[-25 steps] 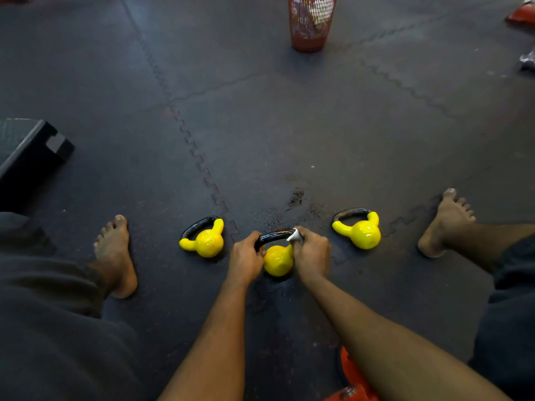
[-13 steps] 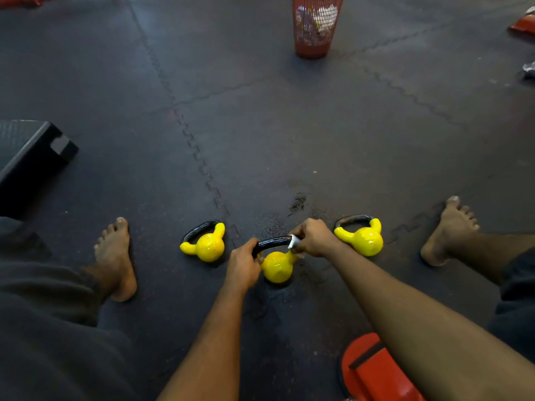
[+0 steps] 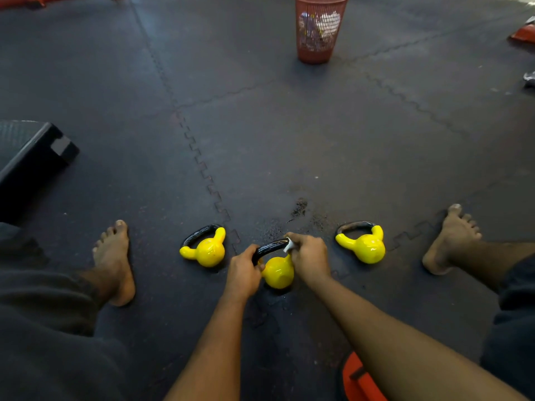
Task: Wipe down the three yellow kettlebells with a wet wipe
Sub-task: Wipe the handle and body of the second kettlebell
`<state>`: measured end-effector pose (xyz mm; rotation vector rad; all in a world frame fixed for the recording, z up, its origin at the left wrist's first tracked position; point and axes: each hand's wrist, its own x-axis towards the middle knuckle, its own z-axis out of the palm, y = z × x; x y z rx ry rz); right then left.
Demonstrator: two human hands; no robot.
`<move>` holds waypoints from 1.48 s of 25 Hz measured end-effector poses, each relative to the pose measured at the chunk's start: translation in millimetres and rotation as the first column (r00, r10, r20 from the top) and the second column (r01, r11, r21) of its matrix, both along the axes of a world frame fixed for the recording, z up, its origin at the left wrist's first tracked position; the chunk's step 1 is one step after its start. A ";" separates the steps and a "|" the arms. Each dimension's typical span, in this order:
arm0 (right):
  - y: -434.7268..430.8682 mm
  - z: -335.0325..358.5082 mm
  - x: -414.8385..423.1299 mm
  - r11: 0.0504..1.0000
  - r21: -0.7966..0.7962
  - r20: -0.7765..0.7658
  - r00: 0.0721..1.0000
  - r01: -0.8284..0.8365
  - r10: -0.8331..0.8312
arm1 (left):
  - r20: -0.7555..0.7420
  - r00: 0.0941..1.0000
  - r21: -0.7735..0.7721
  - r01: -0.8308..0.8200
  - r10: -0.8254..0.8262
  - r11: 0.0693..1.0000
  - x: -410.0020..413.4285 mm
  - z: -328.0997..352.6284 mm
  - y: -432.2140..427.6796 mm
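Three yellow kettlebells with black handles lie in a row on the dark floor mat between my feet. The middle kettlebell (image 3: 278,272) is between my hands. My left hand (image 3: 243,273) grips the left end of its black handle. My right hand (image 3: 308,256) pinches a small white wet wipe (image 3: 288,246) against the right end of that handle. The left kettlebell (image 3: 207,250) and the right kettlebell (image 3: 366,246) lie untouched on their sides.
A red mesh waste bin (image 3: 320,27) with crumpled paper stands far ahead. A black step platform (image 3: 31,160) sits at the left. An orange object (image 3: 359,380) lies under my right forearm. My bare feet (image 3: 115,261) flank the kettlebells. Wet specks mark the mat (image 3: 299,206).
My right hand slid with the wipe along the middle kettlebell's handle, out toward the far right and back to the handle's right end. My left hand kept its grip.
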<state>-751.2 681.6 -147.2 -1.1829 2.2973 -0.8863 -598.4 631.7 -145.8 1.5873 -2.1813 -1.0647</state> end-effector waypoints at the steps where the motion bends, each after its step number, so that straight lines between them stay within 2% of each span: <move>1: -9.9 5.3 -8.2 0.992 0.103 -0.024 0.996 -0.079 0.082 | 0.003 1.000 0.003 -0.006 0.006 1.000 0.9 -0.4 -0.8; 4: -28.5 26.7 -34.4 0.867 0.353 -0.018 0.924 -0.352 0.382 | 0.010 1.000 0.010 -0.005 0.005 1.000 2.6 -1.5 -2.8; 6: -27.7 25.2 -42.7 0.822 0.408 0.031 0.906 -0.396 0.422 | 0.004 1.000 0.008 0.014 -0.014 1.000 0.7 -1.2 -3.5; 8: -22.5 14.7 -40.8 0.878 0.370 0.008 0.946 -0.305 0.325 | 0.005 0.999 -0.004 0.034 -0.034 0.999 -2.5 0.2 -4.0; 11: -2.0 -0.4 -18.2 0.989 0.141 -0.066 0.997 -0.035 0.045 | 0.012 0.999 -0.028 0.050 -0.049 0.998 -6.5 1.3 -3.3; 13: 16.6 -2.3 5.4 0.992 0.027 -0.150 0.982 0.123 -0.117 | 0.012 0.998 -0.053 0.067 -0.067 0.996 -8.8 1.9 -0.5; 15: 23.0 -2.9 17.5 0.978 0.025 -0.174 0.964 0.208 -0.201 | 0.015 0.997 -0.067 0.070 -0.069 0.995 -10.2 2.2 1.8; 16: 18.6 -2.8 14.5 0.982 0.039 -0.158 0.971 0.187 -0.179 | 0.009 0.998 -0.066 0.061 -0.061 0.996 -9.7 2.0 1.8; 18: 0.9 2.6 -9.0 0.993 0.116 -0.083 0.996 -0.003 0.013 | -0.013 0.999 -0.046 0.037 -0.038 0.998 -6.9 0.7 -0.3; 21: -13.9 21.5 -45.2 0.878 0.264 0.094 0.916 -0.400 0.389 | -0.030 0.999 -0.023 0.035 -0.036 0.999 -0.7 -0.5 -1.3; 22: -14.1 25.1 -51.6 0.842 0.285 0.158 0.889 -0.459 0.431 | -0.037 0.998 -0.022 0.041 -0.042 0.999 0.5 -0.7 -0.8; 24: -11.2 23.3 -58.2 0.831 0.288 0.257 0.875 -0.475 0.411 | -0.049 0.998 -0.025 0.047 -0.048 0.999 1.0 -2.0 -0.8; 27: -3.6 6.6 -44.9 0.936 0.140 0.217 0.933 -0.322 0.288 | -0.031 0.998 -0.015 0.046 -0.046 0.999 -1.2 -1.6 -3.0; 29: 4.1 -3.8 -23.4 0.998 0.016 0.139 0.988 -0.068 0.065 | -0.008 0.999 -0.016 0.032 -0.033 0.999 -3.1 -0.8 -4.6; 32: 18.0 -12.4 9.0 0.965 -0.046 0.059 0.965 0.260 -0.257 | 0.006 0.999 -0.049 0.052 -0.052 0.997 -8.6 -0.2 -2.8; 34: 24.1 -17.3 22.3 0.940 -0.084 -0.017 0.943 0.330 -0.332 | 0.003 0.998 -0.074 0.070 -0.070 0.995 -9.7 -0.5 -0.1; 37: 22.6 -20.0 28.1 0.897 -0.137 0.026 0.907 0.421 -0.421 | -0.013 0.998 -0.077 0.062 -0.063 0.995 -7.7 0.2 0.7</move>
